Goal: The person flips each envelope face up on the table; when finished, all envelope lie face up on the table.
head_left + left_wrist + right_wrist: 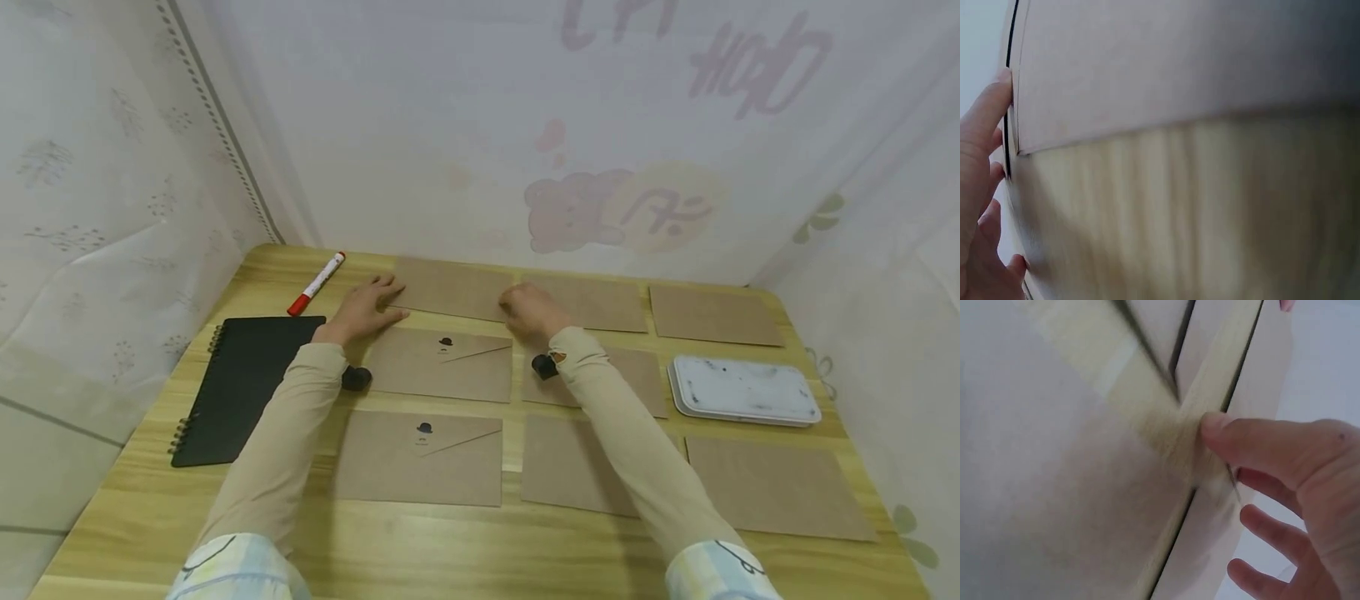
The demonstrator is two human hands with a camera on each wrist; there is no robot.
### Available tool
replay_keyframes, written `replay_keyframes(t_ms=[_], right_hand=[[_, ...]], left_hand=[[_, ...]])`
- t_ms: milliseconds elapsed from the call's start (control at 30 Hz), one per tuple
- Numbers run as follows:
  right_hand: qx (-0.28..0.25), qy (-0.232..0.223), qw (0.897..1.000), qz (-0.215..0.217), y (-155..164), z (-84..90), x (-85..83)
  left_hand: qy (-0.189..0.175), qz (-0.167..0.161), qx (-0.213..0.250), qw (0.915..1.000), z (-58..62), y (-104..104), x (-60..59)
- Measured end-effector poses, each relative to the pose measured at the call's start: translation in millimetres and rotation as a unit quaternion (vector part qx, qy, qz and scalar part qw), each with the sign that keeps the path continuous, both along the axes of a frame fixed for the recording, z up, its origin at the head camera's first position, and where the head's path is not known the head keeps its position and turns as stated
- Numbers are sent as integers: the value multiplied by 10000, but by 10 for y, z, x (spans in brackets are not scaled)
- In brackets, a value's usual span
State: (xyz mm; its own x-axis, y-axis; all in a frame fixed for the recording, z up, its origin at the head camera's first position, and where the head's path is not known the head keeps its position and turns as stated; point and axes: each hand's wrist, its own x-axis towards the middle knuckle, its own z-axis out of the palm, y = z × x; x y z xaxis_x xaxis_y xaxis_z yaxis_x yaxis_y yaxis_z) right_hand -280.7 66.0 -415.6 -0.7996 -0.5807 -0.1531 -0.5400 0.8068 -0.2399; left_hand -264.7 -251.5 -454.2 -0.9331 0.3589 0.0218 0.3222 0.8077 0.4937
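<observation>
Several brown kraft envelopes lie in rows on a wooden table (420,550). My left hand (371,300) rests with straight fingers (982,125) on the left edge of the far-left envelope (450,287) (1179,69). My right hand (525,307) sits at that same envelope's right end. In the right wrist view its thumb (1235,434) touches the edge of the envelope (1266,381), and its fingers lie spread and loosely straight over the paper. The envelope lies flat on the table.
A black spiral notebook (240,383) lies at the left, with a red and white marker (317,283) behind it. At the right stands a white tray (742,390). Two envelopes with hat stickers (442,365) (422,457) lie under my arms. Printed curtains close in the table.
</observation>
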Motion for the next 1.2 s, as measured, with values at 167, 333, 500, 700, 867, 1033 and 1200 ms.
replay_keyframes(t_ms=[167,333,500,700,867,1033,1200], right_hand=[[-112,-187,9997,-53,-26,17,16],[-352,-184,9989,253,19,-11,11],[-698,3,9964,483,71,-39,6],[-1132,16,9933,-231,81,-61,48],[-1768,332,9803,-817,28,-63,82],[-1989,1063,9682,-1087,-51,-36,106],[-2089,1624,9606,-855,-135,10,108]], left_hand=[[59,74,138,9999,13,12,15],[-21,151,124,9998,14,1,23],[6,186,151,9997,14,-5,15],[37,92,284,9995,-24,11,10],[132,71,390,9991,-42,14,24],[203,158,361,9990,-40,28,26],[287,203,573,9977,3,14,42]])
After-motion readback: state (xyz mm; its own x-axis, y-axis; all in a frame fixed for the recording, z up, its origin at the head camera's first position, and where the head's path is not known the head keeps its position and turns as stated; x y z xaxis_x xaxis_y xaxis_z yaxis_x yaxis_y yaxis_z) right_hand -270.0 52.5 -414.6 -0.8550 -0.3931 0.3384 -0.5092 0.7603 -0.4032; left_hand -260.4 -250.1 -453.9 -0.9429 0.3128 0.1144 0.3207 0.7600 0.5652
